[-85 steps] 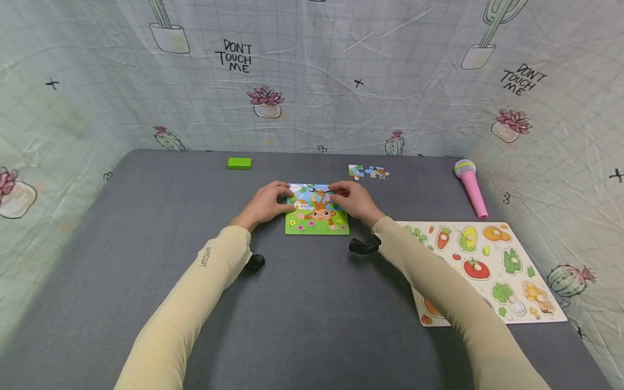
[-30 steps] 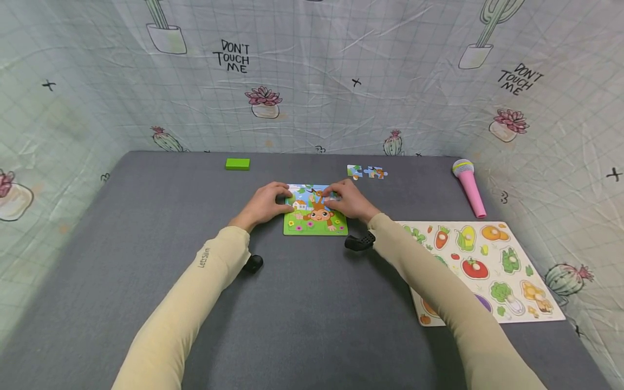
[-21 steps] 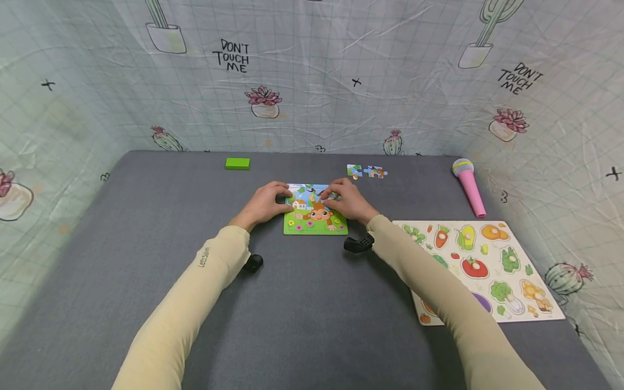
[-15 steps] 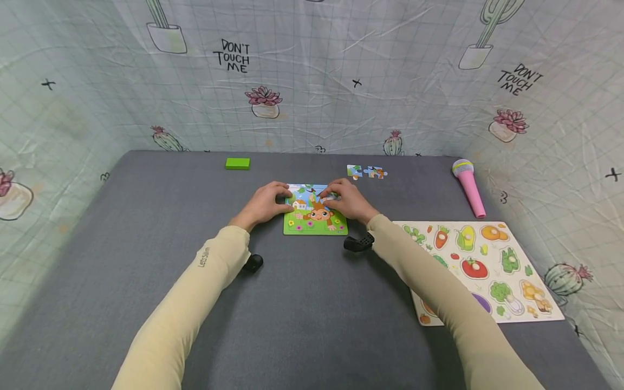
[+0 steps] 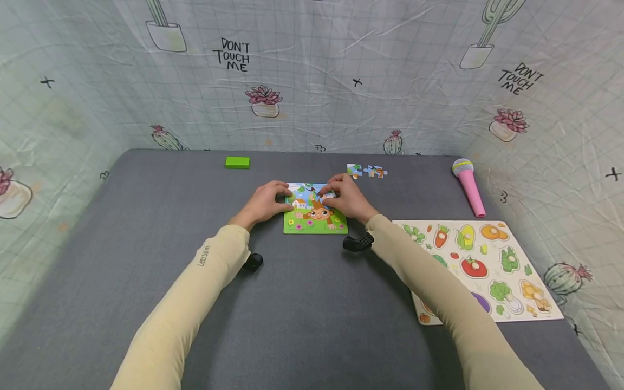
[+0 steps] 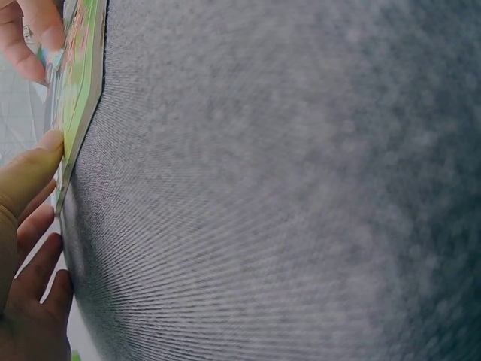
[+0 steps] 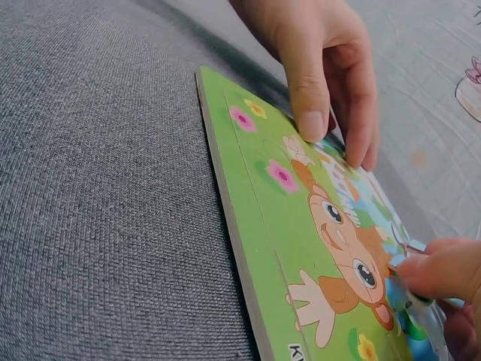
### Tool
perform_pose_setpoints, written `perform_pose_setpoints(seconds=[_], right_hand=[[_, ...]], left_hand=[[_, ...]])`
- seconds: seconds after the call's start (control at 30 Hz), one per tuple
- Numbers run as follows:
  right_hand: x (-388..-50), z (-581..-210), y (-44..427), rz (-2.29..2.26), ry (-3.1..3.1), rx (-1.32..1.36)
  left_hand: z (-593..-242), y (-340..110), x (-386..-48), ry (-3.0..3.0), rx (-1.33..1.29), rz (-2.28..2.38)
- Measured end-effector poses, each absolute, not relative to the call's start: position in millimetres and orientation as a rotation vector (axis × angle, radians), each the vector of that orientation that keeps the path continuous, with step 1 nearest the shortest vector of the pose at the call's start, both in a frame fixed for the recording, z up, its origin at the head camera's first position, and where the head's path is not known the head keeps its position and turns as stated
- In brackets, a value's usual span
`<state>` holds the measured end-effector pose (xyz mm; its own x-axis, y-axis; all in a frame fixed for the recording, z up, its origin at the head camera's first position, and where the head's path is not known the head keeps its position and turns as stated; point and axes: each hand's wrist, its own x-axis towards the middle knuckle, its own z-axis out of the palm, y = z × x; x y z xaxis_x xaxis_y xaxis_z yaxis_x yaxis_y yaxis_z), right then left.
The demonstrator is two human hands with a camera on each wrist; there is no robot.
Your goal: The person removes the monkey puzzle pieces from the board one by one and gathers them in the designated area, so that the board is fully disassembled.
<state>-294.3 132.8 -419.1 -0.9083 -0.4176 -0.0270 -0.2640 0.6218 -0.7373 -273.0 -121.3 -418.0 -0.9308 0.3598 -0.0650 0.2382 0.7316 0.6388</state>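
Observation:
A small jigsaw puzzle in a tray (image 5: 317, 229), picturing a monkey, a house and flowers on green, lies flat at mid-table. My left hand (image 5: 263, 204) holds its left edge, and the left wrist view has the thumb (image 6: 39, 169) on the rim. Over the puzzle's upper right part, my right hand (image 5: 350, 199) pinches a small puzzle piece (image 7: 428, 322) between thumb and fingers. That piece is mostly covered by the fingers, so its picture is unclear. Beside it, in the right wrist view, part of the tray's line-drawn base shows.
Two loose puzzle pieces (image 5: 375, 171) lie behind the right hand. A green block (image 5: 237, 162) sits at the back left. On the right are a pink toy microphone (image 5: 470, 189) and a vegetable peg board (image 5: 487, 303), partly under the right forearm. A printed cloth hangs behind the grey table.
My right hand has shifted left over the puzzle since the earliest frame. An orange part of the picture near its fingertips no longer shows. My left hand has stayed at the left edge.

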Motion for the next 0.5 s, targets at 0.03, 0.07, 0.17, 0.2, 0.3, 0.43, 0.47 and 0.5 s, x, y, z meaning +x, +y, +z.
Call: perform_pose_setpoints(seconds=[0.03,0.07,0.17,0.2,0.3,0.43,0.47,0.5], right_hand=[[-294.4,-419.3,133.1,-1.164,2.647,-0.562],[-294.7,-419.5,133.4,-1.168,2.644,-0.564],[-295.9,-419.6,135.4,-1.153,2.646,-0.574],[-296.4,-419.4,136.1,-1.147,2.643,-0.579],[-297.4,-418.8,140.0,-1.16,2.624,-0.573],[-297.6,-417.3,149.0,-1.268,2.557,-0.453],[-297.7,-416.5,152.1,-1.311,2.536,-0.406],[-297.8,-415.3,155.4,-1.349,2.517,-0.357]], left_hand=[[-418.2,-121.2,-273.2,2.75,0.48,0.975],[-418.4,-121.3,-273.5,2.752,0.48,0.971],[-419.6,-121.7,-274.6,2.755,0.484,0.964],[-420.2,-122.0,-275.0,2.755,0.485,0.964],[-420.9,-122.4,-275.8,2.756,0.488,0.969],[-421.6,-122.8,-276.2,2.755,0.493,0.974],[-421.8,-122.8,-276.2,2.755,0.494,0.973],[-422.2,-122.7,-276.4,2.754,0.497,0.971]])
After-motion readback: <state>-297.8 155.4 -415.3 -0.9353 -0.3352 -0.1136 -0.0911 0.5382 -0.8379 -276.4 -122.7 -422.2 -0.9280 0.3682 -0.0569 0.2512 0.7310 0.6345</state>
